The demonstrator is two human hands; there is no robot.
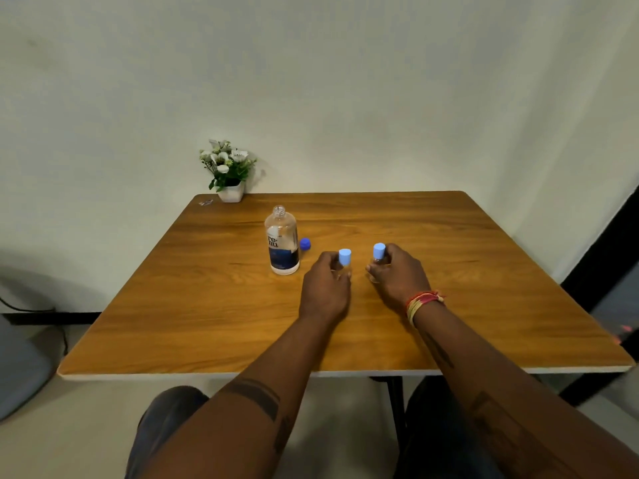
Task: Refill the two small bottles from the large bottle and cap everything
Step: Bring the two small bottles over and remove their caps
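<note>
Both hands were out on the bench [484, 271], each wrapped around one of the small bottles. Left hand [325, 288] had its fingers curled round the left small bottle [344, 267], a clear little thing with a smooth pale-blue cylinder cap [345, 256] poking up above the knuckles. Right hand [397, 278] gripped the right small bottle [377, 267] the same way, its matching pale-blue cap [379, 251] sticking up just past the thumb side, and that wrist had a bundle of red and yellow threads [423, 302] tied round it. Both bottles looked upright and sat near each other around the middle of the bench, though the glassy bodies were mostly hidden by the fingers, so couldn't tell how full they were. Just left of the left hand stood the large bottle [281, 242], clear plastic with rounded shoulders, a threaded open neck and a white and dark-blue label. Its darker blue round cap [305, 244] lay on the wood right beside it, on the far right side. Bench top was glossy orange-brown woodgrain with a pale edge strip. Back left corner had a small white pot of white flowers [229, 171] against a plain off-white wall.
</note>
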